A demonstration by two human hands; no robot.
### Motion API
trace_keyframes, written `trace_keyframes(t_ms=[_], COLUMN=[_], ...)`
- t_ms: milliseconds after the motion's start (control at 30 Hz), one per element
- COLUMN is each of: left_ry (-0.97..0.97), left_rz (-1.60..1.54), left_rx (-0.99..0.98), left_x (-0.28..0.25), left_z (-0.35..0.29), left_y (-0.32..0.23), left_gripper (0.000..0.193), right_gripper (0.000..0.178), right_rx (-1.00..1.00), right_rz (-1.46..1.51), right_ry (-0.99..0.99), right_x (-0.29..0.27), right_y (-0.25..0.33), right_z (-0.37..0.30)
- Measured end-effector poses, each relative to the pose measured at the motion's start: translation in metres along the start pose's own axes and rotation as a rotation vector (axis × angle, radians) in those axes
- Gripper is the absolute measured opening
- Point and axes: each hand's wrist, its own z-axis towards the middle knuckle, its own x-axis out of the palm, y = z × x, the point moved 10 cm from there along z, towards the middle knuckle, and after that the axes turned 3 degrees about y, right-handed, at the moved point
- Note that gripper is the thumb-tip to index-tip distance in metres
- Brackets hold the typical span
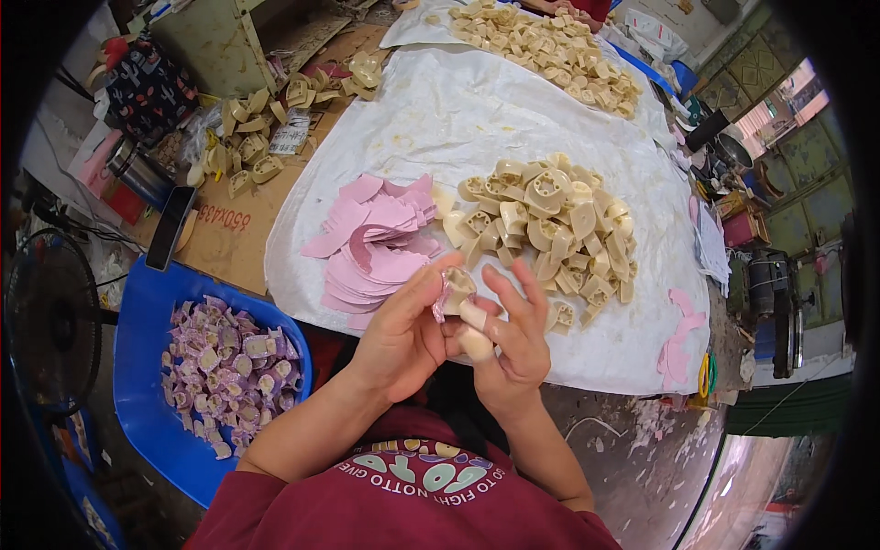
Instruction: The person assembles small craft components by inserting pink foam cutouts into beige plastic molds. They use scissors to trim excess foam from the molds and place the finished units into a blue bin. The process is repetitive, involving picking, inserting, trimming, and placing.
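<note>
A beige plastic shoe heel (460, 280) with pink glittery material round its side is held at the table's near edge. My left hand (396, 332) has its fingers closed round the heel from the left. My right hand (513, 344) comes from the right, pale covers on two of its digits, which press at the heel's lower side; its other fingers stretch upward. Just beyond my left hand lies a pile of flat pink cut pieces (362, 275). Past my right hand is a heap of bare beige heels (573, 215). The underside of the held heel is hidden.
A blue basin (137, 385) at my left holds many pink-covered heels (234, 367). White cloth (385, 128) covers the table, with a larger heel heap (550, 55) at its far end near another person. A phone (170, 227), a steel flask (137, 170) and a fan (50, 321) stand left.
</note>
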Motion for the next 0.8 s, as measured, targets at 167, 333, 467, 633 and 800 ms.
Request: trace_keyframes(t_ms=[167, 333, 467, 633, 800], left_ry=[0.067, -0.184, -0.103, -0.159, -0.114], left_rz=[0.154, 0.227, 0.47, 0.56, 0.419], left_rx=[0.126, 0.274, 0.291, 0.332, 0.231], left_x=[0.013, 0.018, 0.022, 0.013, 0.014], left_z=[-0.009, -0.008, -0.005, -0.004, -0.002], left_y=[-0.01, -0.023, -0.031, -0.032, -0.03], left_gripper=[0.055, 0.059, 0.055, 0.053, 0.058], right_gripper=[0.04, 0.043, 0.033, 0.031, 0.039], right_rx=[0.731, 0.569, 0.672, 0.504, 0.64], right_rz=[0.97, 1.015, 1.148, 0.891, 0.936], right_ry=[-0.057, 0.071, 0.124, 0.058, 0.252], right_x=[0.037, 0.051, 0.055, 0.056, 0.065], right_y=[-0.05, -0.032, -0.04, -0.043, -0.049], right_z=[-0.011, -0.014, -0.006, 0.003, 0.002])
